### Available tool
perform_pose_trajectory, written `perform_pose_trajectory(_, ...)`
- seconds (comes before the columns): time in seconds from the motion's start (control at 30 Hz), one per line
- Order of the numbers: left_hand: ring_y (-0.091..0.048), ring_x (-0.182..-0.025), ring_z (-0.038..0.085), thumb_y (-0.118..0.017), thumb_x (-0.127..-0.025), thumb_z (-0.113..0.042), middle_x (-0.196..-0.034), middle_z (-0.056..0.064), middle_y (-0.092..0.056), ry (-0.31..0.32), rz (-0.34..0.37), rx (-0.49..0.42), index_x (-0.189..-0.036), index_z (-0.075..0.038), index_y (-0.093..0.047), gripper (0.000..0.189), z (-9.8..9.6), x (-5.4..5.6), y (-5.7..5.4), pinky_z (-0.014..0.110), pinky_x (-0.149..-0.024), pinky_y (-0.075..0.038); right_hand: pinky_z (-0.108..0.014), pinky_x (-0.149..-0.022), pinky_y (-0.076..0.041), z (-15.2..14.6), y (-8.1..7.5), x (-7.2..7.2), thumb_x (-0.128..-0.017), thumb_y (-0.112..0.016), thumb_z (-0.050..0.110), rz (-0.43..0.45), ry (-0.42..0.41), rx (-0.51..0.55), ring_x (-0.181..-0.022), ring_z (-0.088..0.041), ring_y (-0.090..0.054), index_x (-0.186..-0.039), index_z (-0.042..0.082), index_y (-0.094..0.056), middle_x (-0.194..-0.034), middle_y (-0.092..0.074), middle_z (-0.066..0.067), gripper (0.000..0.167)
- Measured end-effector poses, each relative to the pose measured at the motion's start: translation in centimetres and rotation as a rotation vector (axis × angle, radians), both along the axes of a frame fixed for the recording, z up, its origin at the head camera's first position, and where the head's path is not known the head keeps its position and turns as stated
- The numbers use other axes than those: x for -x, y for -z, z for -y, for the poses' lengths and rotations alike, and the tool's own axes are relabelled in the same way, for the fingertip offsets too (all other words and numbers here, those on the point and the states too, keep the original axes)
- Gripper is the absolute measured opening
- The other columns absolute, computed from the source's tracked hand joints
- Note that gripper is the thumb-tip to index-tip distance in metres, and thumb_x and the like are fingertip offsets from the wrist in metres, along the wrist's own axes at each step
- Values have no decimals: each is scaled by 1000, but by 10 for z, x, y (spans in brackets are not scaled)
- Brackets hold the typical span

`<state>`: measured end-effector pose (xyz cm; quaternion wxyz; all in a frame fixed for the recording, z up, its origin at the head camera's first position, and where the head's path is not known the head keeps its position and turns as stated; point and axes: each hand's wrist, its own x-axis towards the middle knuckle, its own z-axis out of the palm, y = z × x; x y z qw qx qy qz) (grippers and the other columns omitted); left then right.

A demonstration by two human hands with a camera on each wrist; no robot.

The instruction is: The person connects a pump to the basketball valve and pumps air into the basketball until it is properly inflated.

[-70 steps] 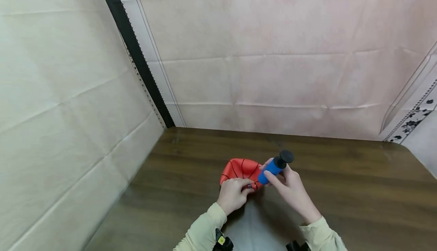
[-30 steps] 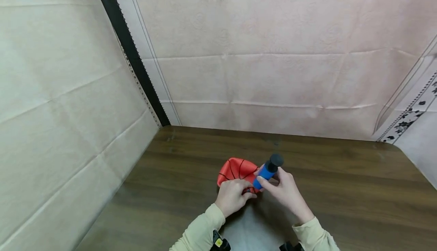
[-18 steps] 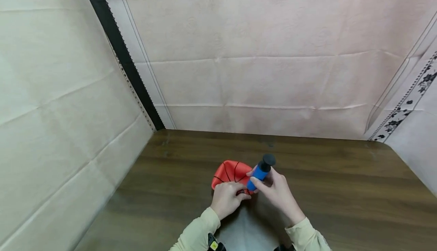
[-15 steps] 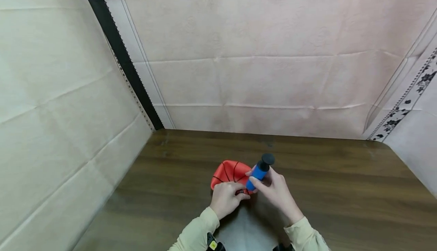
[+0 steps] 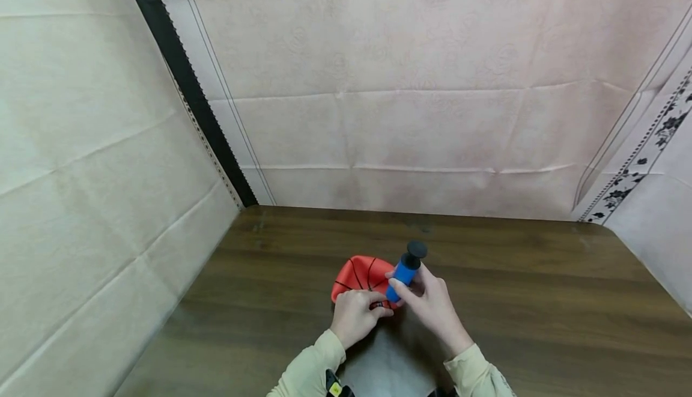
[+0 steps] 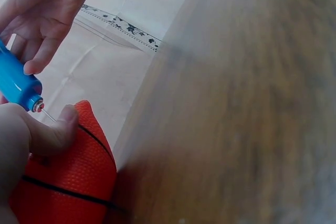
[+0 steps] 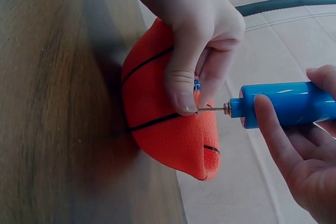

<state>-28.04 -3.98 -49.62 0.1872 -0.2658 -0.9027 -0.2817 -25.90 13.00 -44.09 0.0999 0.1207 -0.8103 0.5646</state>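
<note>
A partly collapsed red ball with black lines, like a small basketball, is on the wooden table. The left hand pinches a fold of it between thumb and fingers. A blue hand pump with a black handle is tilted beside the ball, held by the right hand around its barrel. From the pump's tip a thin metal needle reaches to the ball right at the left thumb. The needle's very end is hidden by that thumb and the ball.
The brown wood-grain table spreads around both hands. Pale creased cloth hangs behind it, and another pale sheet stands at the left. A black strip runs down the corner between them.
Over the earlier frames the right hand brings the pump leftward and closer to the left hand, tilting it more upright. The ball stays pinched. The whole view also shifts slightly.
</note>
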Motion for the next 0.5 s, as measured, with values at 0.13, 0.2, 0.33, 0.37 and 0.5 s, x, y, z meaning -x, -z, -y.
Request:
perform_pose_trajectory(0.13,-44,-52,-4,-81,-77,-29,-67,-6,-71,3,25,-38,-92,-20,-79,17,0,1,0,10,-53,-31,-23,-74,-57,3,0,-1,-87,-72,21,5,27,-11,-80,-16,-73,-113,8,-60,-99,-75,-12,32)
perform_pose_trajectory(0.2,-40,-51,-5,-81,-77,-29,-66,-6,-70,1,42,-55,-92,-21,-79,17,1,1,0,10,-52,-31,-24,-76,-57,4,0,-1,-87,-73,22,4,37,-19,-82,-16,-74,-114,8,-60,-99,-75,-12,32)
perform_pose_trajectory(0.33,-38,-50,-5,-81,-77,-29,-64,-7,-68,-3,55,-80,-92,-20,-78,17,2,2,1,11,-52,-31,-27,-77,-58,6,1,-1,-88,-72,22,-11,41,-20,-85,-19,-74,-115,7,-60,-101,-75,-12,34)
perform_pose_trajectory(0.37,-38,-50,-5,-81,-77,-29,-64,-7,-69,-4,55,-85,-91,-20,-78,17,2,3,1,11,-52,-31,-28,-77,-58,6,2,-1,-88,-72,22,-16,38,-19,-86,-20,-73,-116,7,-60,-102,-75,-12,34)
perform_pose_trajectory(0.5,-37,-50,-5,-81,-77,-28,-63,-7,-68,-8,65,-102,-92,-20,-78,17,3,3,2,12,-52,-30,-32,-79,-58,9,4,0,-88,-72,20,-39,31,-11,-89,-23,-73,-117,7,-59,-102,-74,-13,35)
